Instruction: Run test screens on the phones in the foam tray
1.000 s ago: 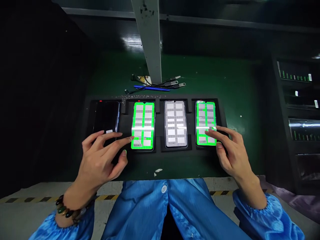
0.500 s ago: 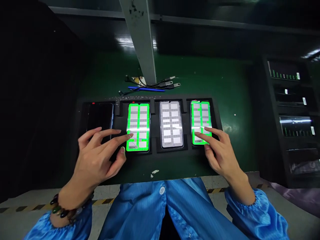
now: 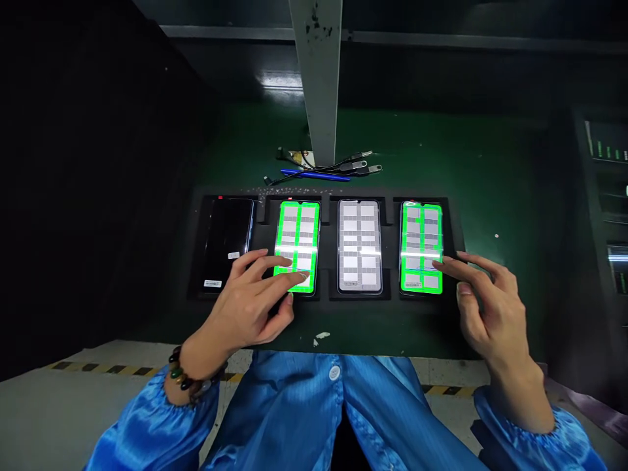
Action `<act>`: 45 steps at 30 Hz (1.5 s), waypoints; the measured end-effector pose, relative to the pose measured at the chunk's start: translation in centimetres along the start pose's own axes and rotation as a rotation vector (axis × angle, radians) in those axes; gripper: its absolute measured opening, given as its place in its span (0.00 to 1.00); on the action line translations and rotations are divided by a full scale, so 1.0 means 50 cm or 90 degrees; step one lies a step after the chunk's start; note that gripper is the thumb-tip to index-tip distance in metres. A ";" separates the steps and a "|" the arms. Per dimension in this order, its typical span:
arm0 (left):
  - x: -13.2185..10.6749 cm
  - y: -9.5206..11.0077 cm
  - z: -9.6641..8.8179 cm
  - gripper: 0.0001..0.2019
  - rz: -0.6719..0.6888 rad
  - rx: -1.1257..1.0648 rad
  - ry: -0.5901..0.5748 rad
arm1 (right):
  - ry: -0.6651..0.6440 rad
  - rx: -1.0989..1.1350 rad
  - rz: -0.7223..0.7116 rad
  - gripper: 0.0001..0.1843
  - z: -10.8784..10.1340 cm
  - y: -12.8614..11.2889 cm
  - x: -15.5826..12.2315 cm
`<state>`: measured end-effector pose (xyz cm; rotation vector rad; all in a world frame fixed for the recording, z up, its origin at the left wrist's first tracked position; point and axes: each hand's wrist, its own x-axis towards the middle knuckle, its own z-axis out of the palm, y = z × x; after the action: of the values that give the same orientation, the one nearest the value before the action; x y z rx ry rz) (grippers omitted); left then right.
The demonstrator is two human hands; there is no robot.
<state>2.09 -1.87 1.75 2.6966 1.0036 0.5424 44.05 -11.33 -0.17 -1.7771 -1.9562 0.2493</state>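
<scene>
My left hand [image 3: 255,294] is open, its index fingertip on the lower right of a smartphone [image 3: 298,226] with a green-and-grey block grid. At the right, my open right hand [image 3: 490,301] reaches its index fingertip to the right edge of another smartphone [image 3: 420,229], also showing green strips and grey blocks. Between them lies a smartphone [image 3: 360,226] whose grid is all grey and white. A dark-screened smartphone [image 3: 228,229] with small white labels lies at the far left, partly behind my left hand. All rest face up in a black holder [image 3: 325,261].
Black cables [image 3: 350,163] and a blue pen [image 3: 315,175] lie behind the holder, by an upright metal post [image 3: 318,85]. White scraps [image 3: 322,335] lie near the front edge of the green table [image 3: 373,333]. A dark rack [image 3: 601,216] stands at the right.
The view has shifted left. My left index finger has slid right and down across its screen, and my right hand has moved to the right edge of its phone.
</scene>
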 end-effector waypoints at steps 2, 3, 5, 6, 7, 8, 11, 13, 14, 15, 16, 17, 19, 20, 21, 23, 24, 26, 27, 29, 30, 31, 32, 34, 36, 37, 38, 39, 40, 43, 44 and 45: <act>-0.002 -0.002 -0.002 0.21 -0.008 0.002 0.005 | 0.006 0.000 0.001 0.21 0.002 0.000 0.005; -0.007 -0.006 -0.005 0.21 -0.018 0.010 0.011 | 0.012 -0.001 0.002 0.21 0.003 0.001 0.007; -0.019 -0.020 -0.016 0.19 -0.045 0.042 0.021 | 0.024 -0.004 0.011 0.21 0.004 0.005 0.010; -0.025 -0.027 -0.021 0.18 -0.058 0.062 0.024 | 0.031 -0.005 0.015 0.21 0.005 0.006 0.011; -0.028 -0.034 -0.026 0.17 -0.069 0.082 0.025 | 0.037 -0.005 0.017 0.20 0.006 0.007 0.013; -0.029 -0.039 -0.029 0.17 -0.077 0.097 0.024 | 0.040 -0.004 0.019 0.20 0.007 0.007 0.015; -0.011 -0.040 -0.027 0.16 -0.088 0.108 0.025 | 0.028 0.012 0.003 0.20 0.017 -0.007 0.028; 0.013 -0.028 -0.016 0.16 -0.084 0.093 0.025 | 0.006 0.024 -0.018 0.21 0.028 -0.024 0.039; 0.026 -0.020 -0.009 0.16 -0.079 0.085 0.022 | -0.005 0.028 -0.030 0.21 0.034 -0.033 0.045; 0.037 -0.012 -0.002 0.17 -0.072 0.076 0.017 | -0.017 0.029 -0.042 0.22 0.039 -0.042 0.051; 0.046 -0.005 0.004 0.17 -0.064 0.069 0.009 | -0.027 0.028 -0.053 0.23 0.043 -0.049 0.055; 0.053 0.001 0.010 0.18 -0.058 0.063 0.001 | -0.032 0.027 -0.060 0.24 0.045 -0.053 0.057; 0.056 0.005 0.014 0.19 -0.057 0.059 -0.008 | -0.033 0.026 -0.061 0.25 0.043 -0.053 0.057; 0.053 0.003 0.013 0.19 -0.064 0.060 -0.008 | -0.029 0.024 -0.053 0.25 0.039 -0.048 0.054; 0.048 -0.002 0.010 0.18 -0.075 0.060 -0.003 | -0.021 0.021 -0.041 0.24 0.034 -0.041 0.049; 0.031 -0.016 -0.001 0.16 -0.113 0.061 0.011 | 0.001 0.014 -0.010 0.23 0.022 -0.024 0.038; 0.022 -0.024 -0.008 0.15 -0.137 0.061 0.016 | 0.013 0.011 0.005 0.22 0.017 -0.016 0.032; 0.007 -0.037 -0.021 0.14 -0.187 0.061 0.021 | 0.038 0.010 0.029 0.21 0.009 -0.004 0.024; 0.002 -0.041 -0.025 0.14 -0.207 0.063 0.024 | 0.045 0.011 0.035 0.20 0.008 0.000 0.022; 0.000 -0.044 -0.030 0.15 -0.228 0.068 0.030 | 0.051 0.011 0.035 0.20 0.009 0.000 0.025; 0.003 -0.043 -0.029 0.16 -0.231 0.070 0.030 | 0.050 0.011 0.033 0.20 0.011 -0.003 0.030; 0.008 -0.041 -0.026 0.15 -0.228 0.072 0.029 | 0.047 0.010 0.031 0.21 0.015 -0.008 0.037; 0.016 -0.037 -0.021 0.15 -0.221 0.075 0.027 | 0.041 0.011 0.030 0.21 0.019 -0.014 0.046; 0.035 -0.027 -0.010 0.16 -0.195 0.073 0.023 | 0.019 0.017 0.018 0.22 0.029 -0.030 0.064; 0.056 -0.014 0.003 0.16 -0.162 0.064 0.022 | -0.009 0.028 -0.002 0.23 0.040 -0.046 0.081; 0.064 -0.008 0.007 0.17 -0.147 0.057 0.018 | -0.019 0.032 -0.011 0.23 0.044 -0.053 0.087; 0.072 -0.003 0.011 0.17 -0.134 0.048 0.011 | -0.027 0.034 -0.019 0.24 0.048 -0.058 0.091; 0.076 0.001 0.014 0.18 -0.124 0.039 0.003 | -0.032 0.034 -0.023 0.24 0.049 -0.060 0.093; 0.078 0.003 0.014 0.18 -0.116 0.031 -0.003 | -0.034 0.032 -0.023 0.24 0.049 -0.060 0.094; 0.068 -0.004 0.008 0.18 -0.114 0.029 -0.008 | -0.018 0.020 -0.006 0.23 0.039 -0.043 0.085; 0.060 -0.010 0.004 0.17 -0.121 0.036 -0.003 | -0.008 0.016 0.008 0.22 0.034 -0.034 0.079; 0.051 -0.017 -0.001 0.16 -0.133 0.046 0.005 | 0.004 0.012 0.023 0.22 0.028 -0.025 0.074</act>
<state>3.36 0.47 2.20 2.6091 1.3105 0.4848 42.13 -7.64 0.02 -1.7995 -1.9129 0.2727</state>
